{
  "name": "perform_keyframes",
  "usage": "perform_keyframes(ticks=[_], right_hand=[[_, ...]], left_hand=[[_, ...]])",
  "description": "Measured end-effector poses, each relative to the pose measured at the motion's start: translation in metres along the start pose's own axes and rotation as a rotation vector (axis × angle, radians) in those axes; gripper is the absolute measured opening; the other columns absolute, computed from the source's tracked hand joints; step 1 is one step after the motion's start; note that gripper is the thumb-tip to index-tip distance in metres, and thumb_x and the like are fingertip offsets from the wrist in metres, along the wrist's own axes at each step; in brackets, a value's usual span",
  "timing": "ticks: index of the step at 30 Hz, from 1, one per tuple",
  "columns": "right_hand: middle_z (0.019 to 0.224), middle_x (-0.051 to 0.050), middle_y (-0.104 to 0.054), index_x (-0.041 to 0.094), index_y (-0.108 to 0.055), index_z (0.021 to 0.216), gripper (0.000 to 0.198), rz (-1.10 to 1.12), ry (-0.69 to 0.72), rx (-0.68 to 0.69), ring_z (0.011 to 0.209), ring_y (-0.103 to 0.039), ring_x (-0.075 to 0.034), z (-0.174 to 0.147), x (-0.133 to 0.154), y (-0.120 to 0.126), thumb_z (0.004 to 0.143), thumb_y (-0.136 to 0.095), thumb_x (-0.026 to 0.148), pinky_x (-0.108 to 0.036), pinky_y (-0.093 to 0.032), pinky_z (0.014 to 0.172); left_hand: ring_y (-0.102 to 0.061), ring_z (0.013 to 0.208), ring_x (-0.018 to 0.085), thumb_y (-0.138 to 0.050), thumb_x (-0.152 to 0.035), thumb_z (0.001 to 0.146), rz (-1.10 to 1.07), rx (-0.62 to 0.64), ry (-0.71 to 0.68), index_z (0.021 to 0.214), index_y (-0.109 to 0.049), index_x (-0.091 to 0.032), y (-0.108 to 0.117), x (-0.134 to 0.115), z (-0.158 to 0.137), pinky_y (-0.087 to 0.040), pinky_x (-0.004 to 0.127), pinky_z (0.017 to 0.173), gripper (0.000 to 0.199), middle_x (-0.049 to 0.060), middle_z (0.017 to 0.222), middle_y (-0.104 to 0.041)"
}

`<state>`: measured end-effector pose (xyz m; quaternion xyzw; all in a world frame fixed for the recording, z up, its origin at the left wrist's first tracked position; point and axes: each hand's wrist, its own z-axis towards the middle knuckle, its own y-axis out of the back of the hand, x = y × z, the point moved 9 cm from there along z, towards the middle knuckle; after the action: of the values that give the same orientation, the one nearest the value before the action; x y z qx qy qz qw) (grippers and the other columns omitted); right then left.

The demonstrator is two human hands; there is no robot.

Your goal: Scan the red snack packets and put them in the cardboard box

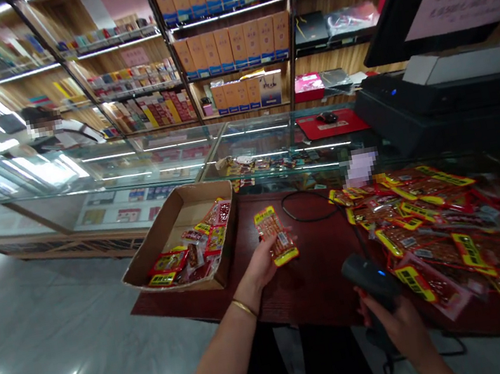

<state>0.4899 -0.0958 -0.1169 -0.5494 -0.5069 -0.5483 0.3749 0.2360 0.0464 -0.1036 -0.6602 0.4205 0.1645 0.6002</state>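
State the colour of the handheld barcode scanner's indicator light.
The indicator light is blue, seen in head view.

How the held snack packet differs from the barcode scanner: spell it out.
The snack packet is red, yellow and brown; the barcode scanner is dark, with a blue light. The packet is flat and roughly rectangular; the scanner has a bulky head on a handle. The left hand holds the packet; the right hand grips the scanner. Both are held.

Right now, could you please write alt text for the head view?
A person's left hand holds a snack packet, the right hand a barcode scanner, at a dark red table; an open cardboard box of packets sits left, a packet pile right.
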Motion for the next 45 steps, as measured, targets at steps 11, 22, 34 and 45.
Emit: perform_keyframes(ticks=[11,22,34,45], right_hand=[[0.079,-0.012,-0.082,0.021,-0.080,0.086,0.039,-0.529,0.233,0.142,0.077,-0.079,-0.031,-0.012,0.062,-0.024,0.090,-0.063,0.055,-0.034,-0.058,0.071],[0.099,-0.007,-0.085,0.026,-0.078,0.111,0.030,-0.888,0.388,0.303,0.092,-0.082,-0.030,-0.028,0.073,-0.024,0.093,-0.059,0.040,-0.033,-0.064,0.077],[0.093,-0.009,-0.085,0.026,-0.079,0.101,0.034,-0.874,0.316,0.253,0.088,-0.082,-0.034,-0.024,0.067,-0.017,0.092,-0.058,0.050,-0.036,-0.063,0.071],[0.085,-0.012,-0.083,0.023,-0.080,0.091,0.034,-0.544,0.182,0.198,0.084,-0.079,-0.034,-0.005,0.076,-0.018,0.089,-0.063,0.052,-0.037,-0.059,0.075]], left_hand=[[-0.077,0.078,0.025,-0.076,-0.027,0.070,0.118,0.002,0.017,0.106,-0.069,-0.015,0.003,0.012,0.013,-0.061,0.034,0.069,0.039,0.008,0.090,-0.080],[-0.075,0.086,0.021,-0.090,-0.030,0.066,0.321,0.172,0.051,0.119,-0.078,-0.017,-0.026,0.009,0.005,-0.055,0.028,0.079,0.055,0.007,0.107,-0.081],[-0.072,0.072,0.020,-0.085,-0.025,0.067,0.329,0.100,0.056,0.112,-0.081,-0.014,-0.011,0.014,0.011,-0.054,0.029,0.071,0.047,0.007,0.090,-0.082],[-0.076,0.082,0.021,-0.085,-0.024,0.070,0.275,0.093,0.037,0.119,-0.073,-0.019,-0.015,0.005,0.004,-0.057,0.029,0.075,0.050,0.008,0.107,-0.081]])
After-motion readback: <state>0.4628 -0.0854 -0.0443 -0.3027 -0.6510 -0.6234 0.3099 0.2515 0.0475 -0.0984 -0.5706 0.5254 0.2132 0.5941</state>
